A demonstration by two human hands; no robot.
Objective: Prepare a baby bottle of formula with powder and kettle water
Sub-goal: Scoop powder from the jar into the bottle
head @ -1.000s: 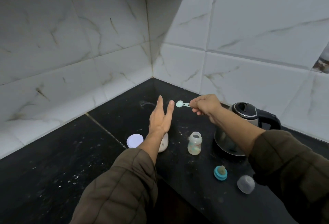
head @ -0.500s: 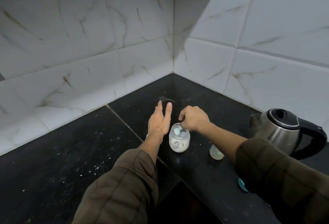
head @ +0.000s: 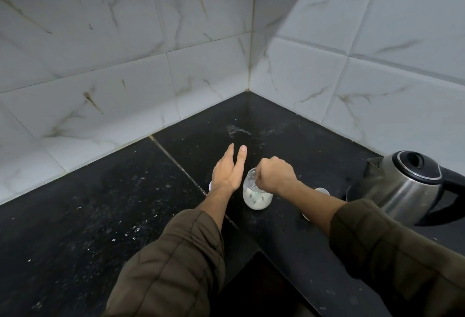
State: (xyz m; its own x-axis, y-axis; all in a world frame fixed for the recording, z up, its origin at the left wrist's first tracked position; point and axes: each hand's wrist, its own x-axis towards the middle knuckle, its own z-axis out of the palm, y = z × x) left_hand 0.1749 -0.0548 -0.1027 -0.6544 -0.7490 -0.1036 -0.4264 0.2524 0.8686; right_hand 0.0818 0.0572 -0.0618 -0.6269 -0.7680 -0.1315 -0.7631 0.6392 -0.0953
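At the inner corner of the dark surface (head: 105, 216), a clear powder jar (head: 256, 197) stands upright, placed between both hands so that either can reach it. The right hand (head: 275, 177) is positioned directly over the jar mouth, curled into a loose fist with the knuckles up. This posture is consistent with dipping a scoop into the powder, but the scoop itself is hidden under the hand, so what the right fingers pinch cannot be confirmed. The left hand (head: 227, 172) hovers flat just beside the jar wall, fingers (head: 242, 156) extended and nearly together, holding nothing; whether the palm edge touches the jar cannot be told. It probably serves as a steadying guard. The baby bottle (head: 322, 190) stands behind the right forearm, mostly hidden. The kettle (head: 407, 185) sits well to the right of the right fingers, lid closed.
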